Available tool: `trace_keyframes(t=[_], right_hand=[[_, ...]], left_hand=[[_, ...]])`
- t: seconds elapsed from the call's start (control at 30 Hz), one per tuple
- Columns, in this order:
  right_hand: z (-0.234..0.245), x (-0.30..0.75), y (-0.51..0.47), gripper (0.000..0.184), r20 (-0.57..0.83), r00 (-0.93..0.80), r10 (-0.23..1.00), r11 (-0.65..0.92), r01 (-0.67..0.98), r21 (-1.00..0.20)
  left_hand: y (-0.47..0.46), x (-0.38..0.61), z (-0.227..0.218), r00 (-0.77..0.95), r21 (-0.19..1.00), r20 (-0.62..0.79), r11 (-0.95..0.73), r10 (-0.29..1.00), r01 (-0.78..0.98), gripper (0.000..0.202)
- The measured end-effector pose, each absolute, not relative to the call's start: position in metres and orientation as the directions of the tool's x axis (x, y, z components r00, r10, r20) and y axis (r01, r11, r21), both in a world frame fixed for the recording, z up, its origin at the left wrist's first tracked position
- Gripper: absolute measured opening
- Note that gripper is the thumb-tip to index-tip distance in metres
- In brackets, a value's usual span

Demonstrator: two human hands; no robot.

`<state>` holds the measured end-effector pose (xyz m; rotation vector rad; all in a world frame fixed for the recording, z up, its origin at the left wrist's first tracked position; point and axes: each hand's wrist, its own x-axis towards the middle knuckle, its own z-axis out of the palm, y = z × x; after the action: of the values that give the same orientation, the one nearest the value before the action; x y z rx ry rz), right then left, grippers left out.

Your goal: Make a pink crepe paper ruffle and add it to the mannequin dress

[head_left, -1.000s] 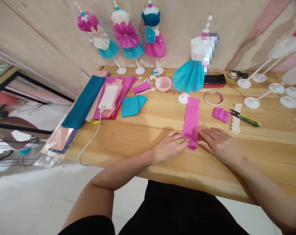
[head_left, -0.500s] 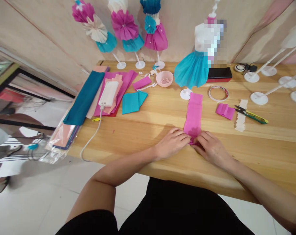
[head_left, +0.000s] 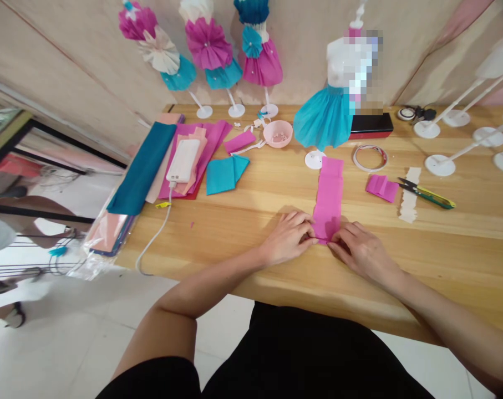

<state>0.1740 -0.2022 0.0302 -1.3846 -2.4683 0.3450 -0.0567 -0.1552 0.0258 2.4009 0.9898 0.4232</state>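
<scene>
A long strip of magenta crepe paper (head_left: 330, 194) lies flat on the wooden table, its near end narrowly folded over. My left hand (head_left: 290, 235) pinches the near left corner between thumb and fingertips. At the near right corner, my right hand (head_left: 361, 246) grips the same folded edge, fingers curled. Just beyond the strip's far end stands a small white dress form in a blue crepe paper skirt (head_left: 324, 119). To the right lie a folded magenta piece (head_left: 382, 188) and yellow-green thread snips (head_left: 432, 195) across a cream paper strip (head_left: 409, 208).
A pink bowl of small beads (head_left: 278, 134), folded blue paper (head_left: 222, 176) and a white power bank (head_left: 183, 160) with a cable lie to the left. Rolls of tape (head_left: 370, 159) and white stands (head_left: 440, 164) are on the right. Dressed forms (head_left: 262, 61) line the back.
My left hand has shifted slightly left along the folded edge, uncovering more of the fold between my hands. My right hand stays at its corner. The view has moved slightly.
</scene>
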Motion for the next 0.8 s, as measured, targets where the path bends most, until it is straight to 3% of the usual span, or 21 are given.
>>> trace_keyframes(t=[0.2,0.4,0.8], right_hand=[[0.0336,0.172,-0.2046,0.015,0.116,-0.471,0.875,0.482,0.822,-0.304],[0.0325,0.1737,-0.2042,0.016,0.121,-0.439,0.89,0.455,0.85,-0.265],[0.0317,0.1739,-0.2036,0.012,0.148,-0.477,0.866,0.5,0.833,-0.236]], left_hand=[[-0.1569,-0.0554,0.0294,0.676,0.555,0.075,-0.594,0.733,0.582,0.026],[-0.1584,-0.0541,0.0296,0.663,0.527,0.077,-0.595,0.744,0.607,0.017],[-0.1587,-0.0543,0.0329,0.692,0.458,0.114,-0.656,0.713,0.6,0.019]])
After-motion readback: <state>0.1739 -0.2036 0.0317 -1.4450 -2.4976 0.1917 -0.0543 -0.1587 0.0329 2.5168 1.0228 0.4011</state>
